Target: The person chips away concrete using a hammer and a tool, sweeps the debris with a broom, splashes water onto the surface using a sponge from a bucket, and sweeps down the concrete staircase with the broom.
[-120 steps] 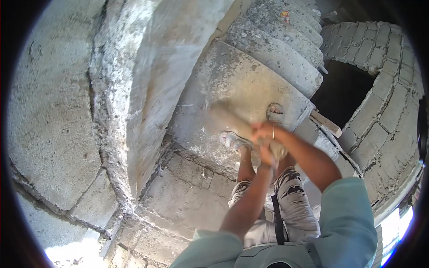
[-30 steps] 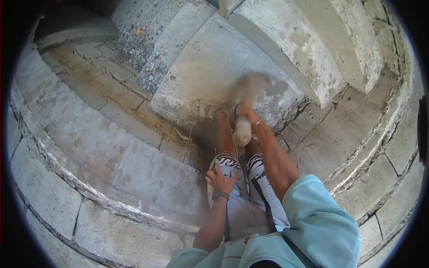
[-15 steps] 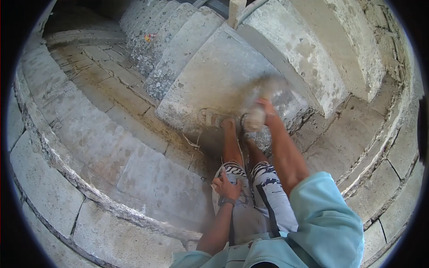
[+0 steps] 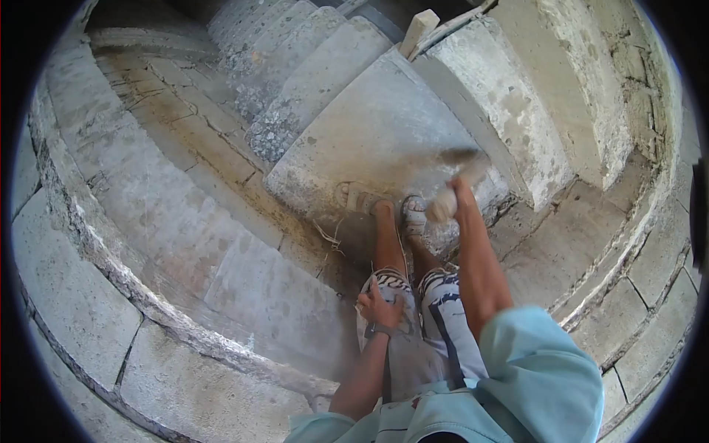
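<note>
My right hand [image 4: 464, 193] is closed around a hand broom [image 4: 443, 207]. Its pale, thick butt end sticks out below my fist, while the far end is a dark smear of motion just above the wedge-shaped stair step [image 4: 369, 140]. Whether the bristles touch the concrete I cannot tell. On my left thigh, close to the knee, lies my left hand [image 4: 380, 310] with fingers spread over the patterned shorts [image 4: 432, 347]; it holds nothing. My sandalled feet [image 4: 413, 210] stand at the near part of that same step.
More concrete steps [image 4: 502, 96] rise to the right, and rough-edged ones [image 4: 288, 96] go down at the upper left. A wooden post [image 4: 419, 33] stands at the step's narrow end. Curved stone ledges [image 4: 148, 199] run along the left. Dry straws [image 4: 329, 238] lie by my left foot.
My right hand has swung slightly right with the broom, and the dark smear has shifted right too. The left hand stays on the thigh. The view has turned a little.
</note>
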Available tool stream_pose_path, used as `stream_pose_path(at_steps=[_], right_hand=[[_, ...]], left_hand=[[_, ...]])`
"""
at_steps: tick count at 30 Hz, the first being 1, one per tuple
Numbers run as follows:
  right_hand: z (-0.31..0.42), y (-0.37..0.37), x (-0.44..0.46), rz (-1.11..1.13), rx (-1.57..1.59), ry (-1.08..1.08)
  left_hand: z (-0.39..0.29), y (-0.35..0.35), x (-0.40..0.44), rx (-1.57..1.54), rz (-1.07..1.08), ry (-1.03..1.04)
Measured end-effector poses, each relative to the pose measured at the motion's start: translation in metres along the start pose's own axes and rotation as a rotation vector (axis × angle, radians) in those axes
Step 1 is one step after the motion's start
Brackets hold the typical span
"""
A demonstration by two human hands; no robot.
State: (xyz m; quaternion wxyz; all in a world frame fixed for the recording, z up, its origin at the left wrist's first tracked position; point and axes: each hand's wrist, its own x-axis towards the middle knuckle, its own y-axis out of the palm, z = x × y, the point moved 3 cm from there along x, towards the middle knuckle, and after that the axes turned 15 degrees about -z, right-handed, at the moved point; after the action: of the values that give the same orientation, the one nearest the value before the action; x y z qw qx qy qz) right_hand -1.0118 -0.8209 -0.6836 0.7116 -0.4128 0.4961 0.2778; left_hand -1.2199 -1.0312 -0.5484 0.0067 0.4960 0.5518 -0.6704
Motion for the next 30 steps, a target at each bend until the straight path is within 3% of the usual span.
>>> stream_pose_path(at_steps=[1,4,8,10,12,13,15,18,19,20,21,23,25,26,28,30], right_hand=[[0.007,0.046,0.022,0.241,0.113,0.020],[-0.004,0.158,-0.032,0.323,-0.207,-0.082],[-0.027,0.124,-0.097,0.585,-0.608,-0.330],[-0.058,0.066,-0.114,0.562,-0.403,-0.267],[-0.072,0.004,-0.114,0.330,-0.291,-0.340],[-0.065,-0.019,-0.132,0.205,-0.180,-0.044],[-0.083,-0.077,-0.061,-0.057,-0.209,0.041],[-0.066,-0.030,-0.020,-0.154,-0.208,0.156],[-0.089,0.003,0.037,-0.057,-0.296,0.011],[-0.074,0.087,-0.037,0.050,-0.263,0.045],[-0.097,0.142,-0.015,0.342,-0.433,-0.202],[-0.103,0.215,-0.104,0.673,-0.430,0.205],[-0.093,0.245,-0.147,0.870,-0.631,0.006],[-0.088,0.245,-0.163,0.879,-0.641,-0.007],[-0.088,0.215,-0.191,0.682,-0.437,-0.061],[-0.081,0.167,-0.174,0.591,-0.209,-0.173]], left_hand=[[0.002,0.005,0.000,-0.003,-0.034,0.022],[0.009,0.015,0.001,0.121,0.034,0.071],[0.007,0.013,0.002,0.151,0.115,0.012],[0.002,0.003,0.004,0.103,0.127,0.015],[0.001,-0.002,0.010,0.096,0.137,-0.041],[0.003,-0.004,0.010,0.094,0.135,-0.052],[0.002,-0.003,0.011,-0.007,0.045,-0.039],[0.000,-0.010,0.013,-0.024,0.067,-0.069],[-0.001,-0.006,0.014,-0.025,0.061,-0.074],[0.000,-0.002,0.012,0.044,0.033,-0.057],[0.002,0.000,0.009,0.115,0.013,-0.037],[0.003,0.002,0.009,0.050,0.068,-0.040],[0.009,0.003,0.014,0.030,0.115,-0.042],[0.005,0.000,0.021,0.019,0.102,-0.043],[0.003,-0.014,0.019,-0.076,0.115,-0.064],[0.007,0.004,0.019,-0.025,0.067,-0.027]])
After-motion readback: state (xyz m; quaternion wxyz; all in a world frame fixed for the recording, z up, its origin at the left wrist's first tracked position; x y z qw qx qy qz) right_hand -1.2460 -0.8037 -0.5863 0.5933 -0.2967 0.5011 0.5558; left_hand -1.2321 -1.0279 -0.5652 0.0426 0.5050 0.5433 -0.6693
